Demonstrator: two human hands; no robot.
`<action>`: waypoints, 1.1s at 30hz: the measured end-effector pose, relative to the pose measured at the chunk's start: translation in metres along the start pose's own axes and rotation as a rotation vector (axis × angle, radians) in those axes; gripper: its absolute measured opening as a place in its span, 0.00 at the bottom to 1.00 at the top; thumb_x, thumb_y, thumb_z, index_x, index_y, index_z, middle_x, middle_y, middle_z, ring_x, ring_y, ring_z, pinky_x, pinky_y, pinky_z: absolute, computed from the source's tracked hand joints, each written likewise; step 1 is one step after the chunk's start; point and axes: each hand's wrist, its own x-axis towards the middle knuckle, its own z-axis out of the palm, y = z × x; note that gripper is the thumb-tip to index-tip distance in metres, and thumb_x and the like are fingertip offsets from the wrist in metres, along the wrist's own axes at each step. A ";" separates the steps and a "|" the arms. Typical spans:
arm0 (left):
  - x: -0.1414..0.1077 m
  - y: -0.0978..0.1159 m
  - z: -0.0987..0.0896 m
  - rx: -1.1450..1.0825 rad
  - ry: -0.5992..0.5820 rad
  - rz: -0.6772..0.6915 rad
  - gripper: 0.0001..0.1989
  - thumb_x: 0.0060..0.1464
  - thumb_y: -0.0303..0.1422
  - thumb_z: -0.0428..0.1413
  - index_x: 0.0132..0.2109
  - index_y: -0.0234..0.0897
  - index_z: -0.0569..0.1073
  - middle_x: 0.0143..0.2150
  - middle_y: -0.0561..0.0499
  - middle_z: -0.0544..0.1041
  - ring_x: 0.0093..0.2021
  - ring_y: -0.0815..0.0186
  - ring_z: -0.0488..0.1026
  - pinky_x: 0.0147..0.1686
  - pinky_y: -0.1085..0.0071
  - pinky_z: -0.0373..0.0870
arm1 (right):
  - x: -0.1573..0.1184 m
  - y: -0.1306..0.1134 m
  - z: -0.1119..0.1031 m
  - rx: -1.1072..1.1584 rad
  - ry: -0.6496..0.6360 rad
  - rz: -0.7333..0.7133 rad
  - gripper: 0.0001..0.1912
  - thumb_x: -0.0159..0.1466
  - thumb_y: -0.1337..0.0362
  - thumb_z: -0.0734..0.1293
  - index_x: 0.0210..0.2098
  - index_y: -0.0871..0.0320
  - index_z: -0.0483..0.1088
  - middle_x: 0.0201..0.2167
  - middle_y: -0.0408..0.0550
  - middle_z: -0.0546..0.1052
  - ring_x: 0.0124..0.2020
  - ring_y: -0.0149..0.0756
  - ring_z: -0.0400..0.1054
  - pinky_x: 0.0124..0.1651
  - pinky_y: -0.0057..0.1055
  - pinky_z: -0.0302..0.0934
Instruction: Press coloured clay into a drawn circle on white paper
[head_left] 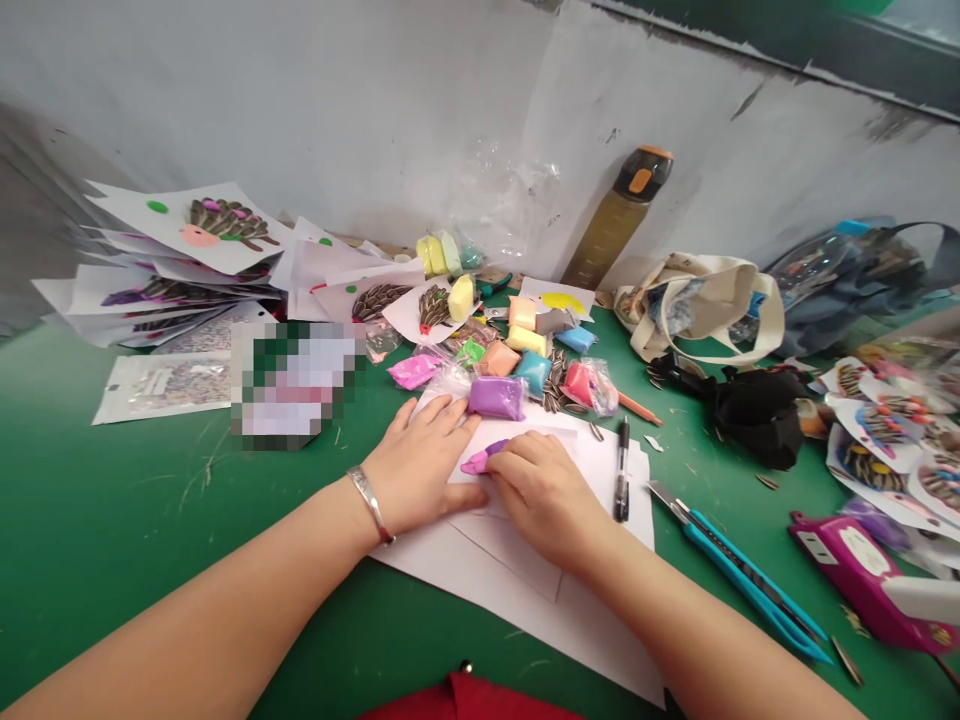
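Your left grip (416, 470) lay flat on the white paper (510, 590), fingers spread, holding nothing. Your right grip (544, 495) curled over a pink clay strip (475, 462), though you could not tell whether it clamped the strip or only pressed it. The strip lay between the grips, its tip poking toward the left one. It looked soft, light and easily dented, so its thicker body seemed the safer place to hold. A purple clay packet (496, 398) sat just ahead of the left grip, and a black pen (622, 470) lay just right of the right grip on the green counter (150, 520).
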 end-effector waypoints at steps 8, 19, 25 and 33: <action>0.000 0.001 -0.001 -0.009 -0.007 0.000 0.40 0.50 0.55 0.52 0.64 0.37 0.59 0.68 0.40 0.54 0.67 0.48 0.46 0.62 0.42 0.42 | 0.001 -0.008 -0.004 0.076 -0.016 0.081 0.08 0.61 0.73 0.61 0.31 0.60 0.71 0.30 0.49 0.71 0.34 0.37 0.62 0.39 0.33 0.55; 0.000 0.002 -0.002 0.000 -0.009 -0.004 0.39 0.51 0.55 0.51 0.63 0.37 0.59 0.68 0.40 0.54 0.67 0.48 0.46 0.62 0.42 0.42 | 0.002 -0.010 -0.004 0.131 -0.017 0.153 0.09 0.60 0.75 0.62 0.29 0.59 0.71 0.28 0.48 0.70 0.34 0.36 0.63 0.39 0.32 0.57; 0.000 0.002 -0.003 -0.020 -0.005 0.001 0.39 0.50 0.54 0.53 0.63 0.37 0.60 0.68 0.40 0.55 0.67 0.49 0.46 0.62 0.42 0.43 | 0.004 -0.010 -0.005 0.154 0.005 0.119 0.09 0.62 0.74 0.60 0.32 0.59 0.72 0.31 0.49 0.71 0.35 0.36 0.63 0.40 0.32 0.57; 0.000 0.002 -0.003 -0.037 -0.010 0.002 0.38 0.50 0.53 0.53 0.63 0.38 0.59 0.67 0.41 0.55 0.67 0.48 0.47 0.61 0.41 0.42 | 0.012 -0.006 0.003 -0.012 0.050 0.010 0.10 0.63 0.74 0.59 0.31 0.59 0.70 0.32 0.49 0.70 0.35 0.36 0.60 0.39 0.33 0.53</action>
